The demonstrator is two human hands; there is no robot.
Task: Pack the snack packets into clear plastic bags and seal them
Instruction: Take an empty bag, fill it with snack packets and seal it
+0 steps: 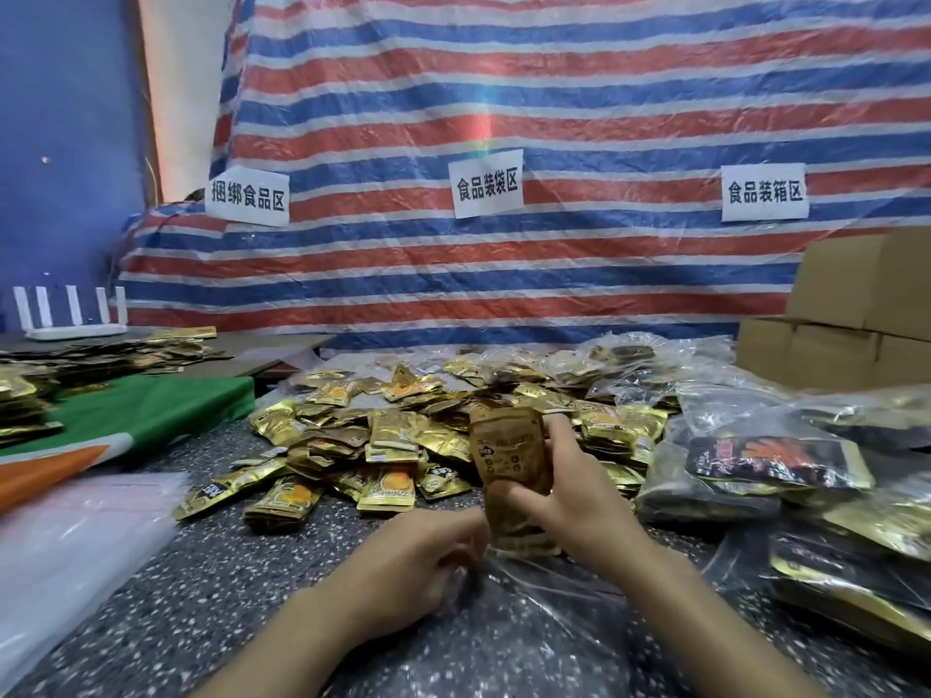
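low in the frame, my right hand (569, 501) grips a stack of gold snack packets (511, 471) while my left hand (428, 556) pinches the clear plastic bag (544, 596) mouth, so next i should slide them in.

The right hand (574, 496) grips an upright stack of gold snack packets (511, 466), its lower end at the mouth of a clear plastic bag (544, 607) lying on the speckled tabletop (201, 571). The left hand (418, 561) pinches the bag's edge with curled fingers (466, 546). Behind them sprawls a loose pile of packets (373, 440). Filled bags (766, 466) lie to the right, near cardboard boxes (856, 304). Flat empty bags (75, 536) lie at left, beside a green cloth (151, 405). A striped tarp (504, 118) with three paper signs (486, 188) hangs behind.
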